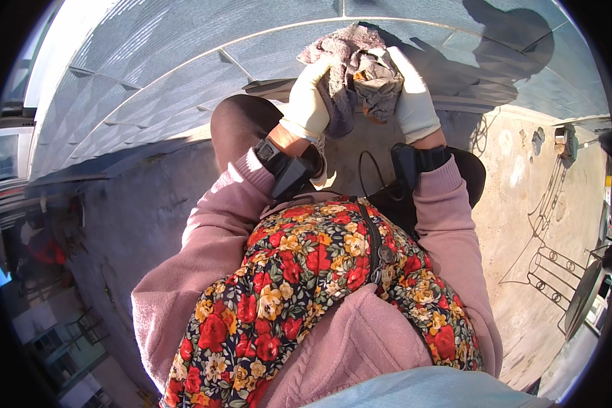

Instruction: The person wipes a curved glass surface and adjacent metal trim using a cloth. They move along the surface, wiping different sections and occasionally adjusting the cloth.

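Observation:
My left hand (310, 101), in a whitish glove, grips a fluffy pinkish-grey cloth (339, 47), one end of which hangs down in a darker fold. Beside it my right hand (414, 97), gloved alike, holds a crumpled grey cloth (382, 81) with orange-brown patches. The two cloths touch each other between my hands, and my fingertips are partly hidden by them. Both are held up in front of a grey-blue tiled wall (183, 56), over my bent knees. Dark devices are strapped to both of my wrists.
Concrete ground (148, 204) stretches around me, sunlit on the right. A round-seated metal stool (581, 296) stands at the right edge and casts a patterned shadow. A small block-like object (565, 143) lies near the wall's foot. A dark cable loop (370, 171) hangs by my lap.

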`<state>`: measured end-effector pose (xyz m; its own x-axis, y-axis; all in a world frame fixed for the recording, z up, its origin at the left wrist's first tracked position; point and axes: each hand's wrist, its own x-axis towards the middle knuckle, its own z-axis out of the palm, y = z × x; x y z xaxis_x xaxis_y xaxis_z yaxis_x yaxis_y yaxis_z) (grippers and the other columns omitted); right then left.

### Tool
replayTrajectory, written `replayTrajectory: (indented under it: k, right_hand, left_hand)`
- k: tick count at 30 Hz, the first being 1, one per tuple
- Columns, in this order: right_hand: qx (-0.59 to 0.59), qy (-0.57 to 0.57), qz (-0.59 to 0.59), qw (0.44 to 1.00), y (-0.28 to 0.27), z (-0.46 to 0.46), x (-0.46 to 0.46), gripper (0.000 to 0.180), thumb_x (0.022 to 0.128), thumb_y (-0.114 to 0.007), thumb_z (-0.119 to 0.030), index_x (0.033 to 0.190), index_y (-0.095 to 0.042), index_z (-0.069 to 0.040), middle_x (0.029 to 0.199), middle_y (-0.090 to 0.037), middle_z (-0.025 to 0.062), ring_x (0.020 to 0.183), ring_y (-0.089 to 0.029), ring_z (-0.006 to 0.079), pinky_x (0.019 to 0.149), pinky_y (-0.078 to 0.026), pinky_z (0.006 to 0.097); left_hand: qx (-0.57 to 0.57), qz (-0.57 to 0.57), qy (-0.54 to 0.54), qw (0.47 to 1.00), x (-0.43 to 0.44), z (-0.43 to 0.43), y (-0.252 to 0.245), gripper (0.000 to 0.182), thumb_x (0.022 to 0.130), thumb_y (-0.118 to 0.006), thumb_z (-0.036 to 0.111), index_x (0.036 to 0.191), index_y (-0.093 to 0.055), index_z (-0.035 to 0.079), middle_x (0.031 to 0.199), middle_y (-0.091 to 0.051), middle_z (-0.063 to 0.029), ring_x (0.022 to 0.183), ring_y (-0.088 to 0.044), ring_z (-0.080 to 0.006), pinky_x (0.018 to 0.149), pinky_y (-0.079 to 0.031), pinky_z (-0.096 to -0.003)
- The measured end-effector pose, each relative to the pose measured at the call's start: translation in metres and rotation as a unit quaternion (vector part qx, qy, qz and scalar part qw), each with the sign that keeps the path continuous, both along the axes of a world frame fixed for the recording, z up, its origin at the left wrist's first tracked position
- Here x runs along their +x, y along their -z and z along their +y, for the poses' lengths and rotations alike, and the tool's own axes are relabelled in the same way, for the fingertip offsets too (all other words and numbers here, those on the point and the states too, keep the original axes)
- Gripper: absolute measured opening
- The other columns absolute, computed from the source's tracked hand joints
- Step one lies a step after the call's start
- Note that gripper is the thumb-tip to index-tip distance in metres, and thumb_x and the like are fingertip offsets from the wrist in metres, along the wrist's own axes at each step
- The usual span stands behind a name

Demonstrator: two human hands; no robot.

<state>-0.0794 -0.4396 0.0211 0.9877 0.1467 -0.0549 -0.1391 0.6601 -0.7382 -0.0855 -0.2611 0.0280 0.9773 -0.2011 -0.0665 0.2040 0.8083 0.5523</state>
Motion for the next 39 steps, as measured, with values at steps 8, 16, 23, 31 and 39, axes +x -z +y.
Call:
replayTrajectory:
  k: [8, 16, 23, 31, 39]
  right_hand:
    - [-0.173, -0.051, -0.115, 0.977, -0.022, -0.002, -0.011, 0.036, 0.099, -0.051, -0.018, 0.127, -0.061, 0.001, 0.123, -0.064, 0.0079, 0.115, -0.058, 0.0151, 0.101, -0.043, 0.0287]
    - [-0.281, -0.043, -0.167, 0.944, -0.021, -0.013, -0.002, 0.039, 0.097, -0.052, -0.017, 0.13, -0.058, 0.003, 0.125, -0.063, 0.0128, 0.114, -0.06, 0.0194, 0.1, -0.047, 0.0299]
    - [-0.062, -0.102, -0.07, 0.99, -0.014, -0.023, 0.009, 0.047, 0.101, -0.045, -0.015, 0.143, -0.04, 0.006, 0.138, -0.053, 0.0197, 0.123, -0.057, 0.0271, 0.1, -0.052, 0.0361]
    - [-0.128, -0.027, -0.081, 0.988, 0.007, -0.017, 0.015, 0.044, 0.106, -0.039, -0.021, 0.139, -0.046, 0.007, 0.138, -0.054, 0.0186, 0.12, -0.058, 0.0254, 0.102, -0.05, 0.035]
    - [-0.039, -0.136, -0.09, 0.986, 0.007, -0.022, 0.02, 0.043, 0.104, -0.039, -0.014, 0.141, -0.046, 0.005, 0.141, -0.052, 0.0157, 0.124, -0.055, 0.0229, 0.104, -0.048, 0.0334]
  left_hand:
    - [0.119, -0.071, 0.099, 0.985, 0.001, 0.007, 0.004, 0.026, 0.094, -0.062, 0.012, 0.118, -0.063, 0.001, 0.114, -0.067, -0.007, 0.107, -0.062, -0.0152, 0.096, -0.048, -0.03]
    - [0.004, -0.034, -0.02, 0.999, 0.007, 0.039, -0.01, 0.021, 0.094, -0.061, 0.01, 0.11, -0.065, -0.002, 0.106, -0.069, -0.0106, 0.094, -0.068, -0.0201, 0.085, -0.055, -0.0314]
    - [0.119, -0.083, -0.108, 0.983, -0.012, 0.115, -0.041, 0.04, 0.094, -0.056, 0.028, 0.124, -0.055, 0.002, 0.11, -0.063, -0.0143, 0.101, -0.061, -0.0282, 0.089, -0.05, -0.0404]
    - [0.105, -0.141, -0.328, 0.928, -0.033, 0.191, -0.1, 0.036, 0.098, -0.047, 0.027, 0.125, -0.057, 0.004, 0.113, -0.066, -0.0128, 0.099, -0.064, -0.0288, 0.087, -0.053, -0.0425]
    - [0.215, -0.225, -0.56, 0.768, -0.039, 0.311, -0.161, 0.024, 0.096, -0.061, 0.022, 0.112, -0.065, 0.004, 0.105, -0.067, -0.0093, 0.095, -0.065, -0.0206, 0.081, -0.053, -0.0332]
